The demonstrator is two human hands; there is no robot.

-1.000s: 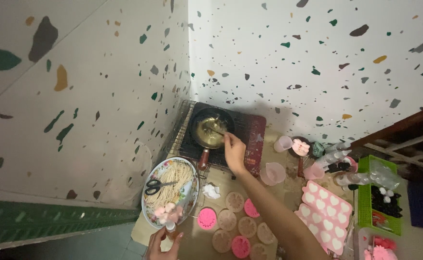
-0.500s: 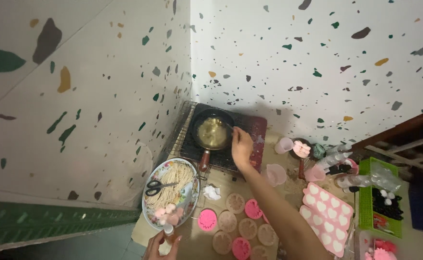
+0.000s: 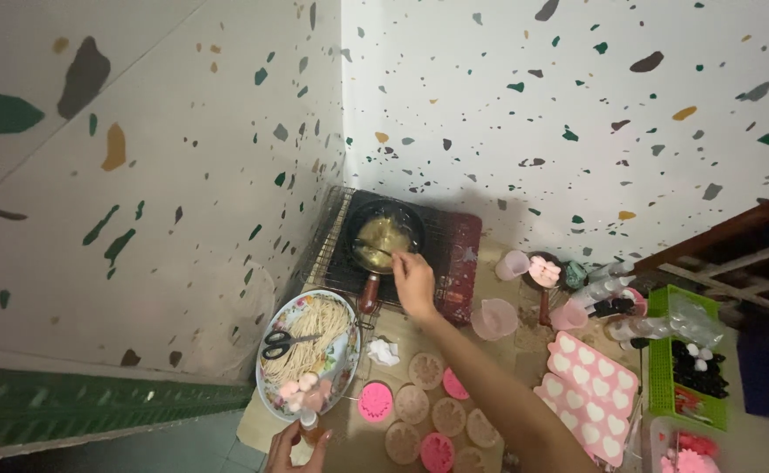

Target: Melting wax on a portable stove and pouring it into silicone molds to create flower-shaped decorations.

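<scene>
Head view: pan (image 3: pixel 382 238) beyond right hand (image 3: pixel 415 282)

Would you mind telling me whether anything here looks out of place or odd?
One thing stands out: black-handled scissors lie on the pale strands in the patterned plate, an odd resting spot. The right hand stirs the pan; nothing looks spilled.

Your right hand (image 3: pixel 414 285) and its long forearm are bare, with no sleeve, glove, watch or ring showing, and your left hand (image 3: pixel 295 448) is likewise bare and unadorned.
</scene>
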